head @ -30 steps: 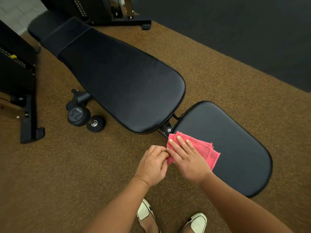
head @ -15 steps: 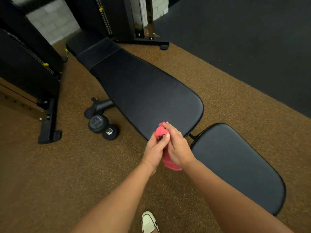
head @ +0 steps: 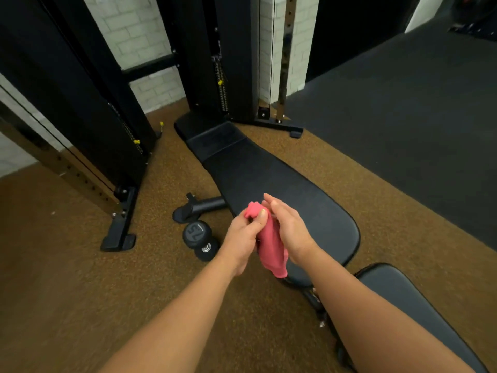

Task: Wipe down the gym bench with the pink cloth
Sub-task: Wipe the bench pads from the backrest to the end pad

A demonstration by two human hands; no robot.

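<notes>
Pink cloth (head: 271,246): bunched into a long roll and held in the air between both hands, over the near left edge of the bench's back pad; its lower end is left hanging free below the wrists.
Left hand (head: 242,238): closed round the cloth's upper part, with the thumb pressed over the top; the fingers are curled and hidden behind the fabric.
Right hand (head: 289,228): laid flat along the cloth's right side, fingers nearly straight and pointing forward; nothing is seen clasped, and the thumb is hidden.
Forearms: both are stretched forward and converge at the cloth.
Gym bench (head: 271,176): black, its long back pad is set running away toward the cable machine (head: 228,63); the seat pad (head: 403,300) is seen at lower right.
Dumbbell (head: 200,239): black, marked 15, lying on the brown floor (head: 67,278) just left of the bench.
</notes>
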